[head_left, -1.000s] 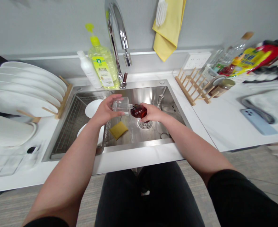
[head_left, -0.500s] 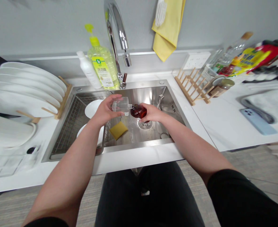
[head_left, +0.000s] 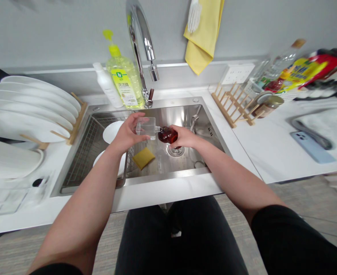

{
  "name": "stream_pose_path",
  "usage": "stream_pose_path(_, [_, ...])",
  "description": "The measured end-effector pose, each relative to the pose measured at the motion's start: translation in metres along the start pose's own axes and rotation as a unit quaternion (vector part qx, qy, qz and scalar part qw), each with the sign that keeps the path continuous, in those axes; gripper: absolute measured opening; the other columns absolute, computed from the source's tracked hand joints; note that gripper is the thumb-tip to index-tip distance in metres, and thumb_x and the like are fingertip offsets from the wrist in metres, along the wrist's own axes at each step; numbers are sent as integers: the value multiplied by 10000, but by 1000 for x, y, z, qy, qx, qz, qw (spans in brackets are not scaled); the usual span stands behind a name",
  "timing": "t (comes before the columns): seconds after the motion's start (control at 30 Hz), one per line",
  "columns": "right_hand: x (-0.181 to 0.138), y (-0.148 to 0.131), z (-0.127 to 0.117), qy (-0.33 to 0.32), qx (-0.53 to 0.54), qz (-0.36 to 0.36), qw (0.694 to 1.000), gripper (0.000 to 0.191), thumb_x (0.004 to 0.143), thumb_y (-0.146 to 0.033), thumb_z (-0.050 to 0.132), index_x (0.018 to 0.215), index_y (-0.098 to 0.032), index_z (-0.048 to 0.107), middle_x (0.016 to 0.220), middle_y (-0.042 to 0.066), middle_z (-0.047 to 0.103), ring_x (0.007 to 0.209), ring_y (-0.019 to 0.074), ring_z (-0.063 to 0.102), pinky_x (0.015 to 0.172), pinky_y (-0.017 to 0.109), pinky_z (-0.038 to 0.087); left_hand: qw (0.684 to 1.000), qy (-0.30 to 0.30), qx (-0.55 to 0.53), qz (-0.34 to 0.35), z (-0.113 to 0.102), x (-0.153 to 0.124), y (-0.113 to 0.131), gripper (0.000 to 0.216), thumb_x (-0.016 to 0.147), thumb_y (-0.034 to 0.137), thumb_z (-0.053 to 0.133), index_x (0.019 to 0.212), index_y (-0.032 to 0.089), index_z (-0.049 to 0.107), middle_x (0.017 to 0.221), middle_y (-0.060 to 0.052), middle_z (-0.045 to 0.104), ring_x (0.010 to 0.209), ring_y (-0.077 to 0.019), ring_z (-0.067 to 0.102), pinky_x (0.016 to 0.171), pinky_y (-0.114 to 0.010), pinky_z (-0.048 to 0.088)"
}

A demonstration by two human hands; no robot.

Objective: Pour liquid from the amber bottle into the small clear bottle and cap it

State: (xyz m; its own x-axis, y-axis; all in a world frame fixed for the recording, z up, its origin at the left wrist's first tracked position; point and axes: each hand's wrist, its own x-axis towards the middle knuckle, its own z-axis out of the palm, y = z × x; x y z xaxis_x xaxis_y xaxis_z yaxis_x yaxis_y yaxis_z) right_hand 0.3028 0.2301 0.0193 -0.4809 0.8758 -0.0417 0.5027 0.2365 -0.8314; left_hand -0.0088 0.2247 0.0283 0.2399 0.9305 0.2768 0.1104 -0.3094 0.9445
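Over the steel sink (head_left: 185, 114), my left hand (head_left: 126, 133) is wrapped round a small clear bottle (head_left: 145, 127) lying on its side, neck pointing right. My right hand (head_left: 182, 137) grips a small round glass vessel with dark red liquid (head_left: 167, 135), and its mouth meets the clear bottle's neck. Both are held above the drain (head_left: 176, 151). A yellow sponge (head_left: 144, 157) lies on the sink floor just below my left hand.
White plates (head_left: 112, 131) sit on a wire rack in the sink's left half. Faucet (head_left: 141, 42), green dish soap (head_left: 123, 76) and a white bottle behind. Plate rack (head_left: 31, 110) at left; empty wooden rack (head_left: 235, 105), jars, phone (head_left: 310, 147) at right. Yellow cloth (head_left: 204, 34) hangs above.
Almost nothing differs. The two hands and both bottles have risen a touch and stay joined mouth to neck over the drain.
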Motion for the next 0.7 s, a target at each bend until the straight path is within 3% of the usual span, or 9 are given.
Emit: stream_pose_path(0.7, [-2,-4,-1,-9,4,-2,1000,631,633,-205,980,1211,-251,731,1134,26,835,1046,309,781,932,418,610,1000,2,12,22,1,3,3,939,578,347,1105,1372,271,611,1449,-132,754,1382,-355,723,994,-426,629])
